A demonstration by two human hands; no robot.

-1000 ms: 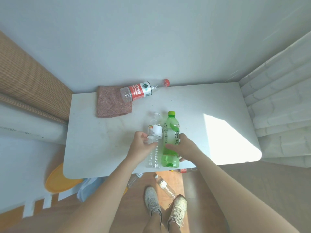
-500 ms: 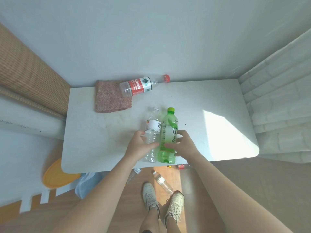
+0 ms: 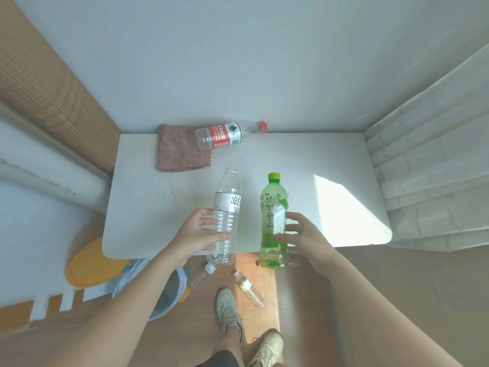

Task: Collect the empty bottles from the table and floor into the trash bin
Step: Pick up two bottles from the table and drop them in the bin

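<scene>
My left hand (image 3: 194,238) grips a clear water bottle (image 3: 227,205) with a white label, held upright above the near edge of the white table (image 3: 304,160). My right hand (image 3: 307,239) grips a green tea bottle (image 3: 274,221) with a green cap, also upright. A red-labelled bottle (image 3: 225,135) lies on its side at the table's far edge, its red cap (image 3: 262,126) beside the neck. Two small clear bottles lie on the floor, one (image 3: 248,288) near my shoes and another (image 3: 202,275) under my left hand. The trash bin (image 3: 166,298) with a bag sits below my left forearm, partly hidden.
A brown cloth (image 3: 180,152) lies on the table's far left. A round orange lid (image 3: 90,263) rests on the floor left of the bin. White walls close in behind the table and on the right. My shoes (image 3: 229,309) stand on the wooden floor.
Both bottles have been lifted off the table and drawn apart and toward me; they now hang past the table's near edge. The bin has come into view under my left arm.
</scene>
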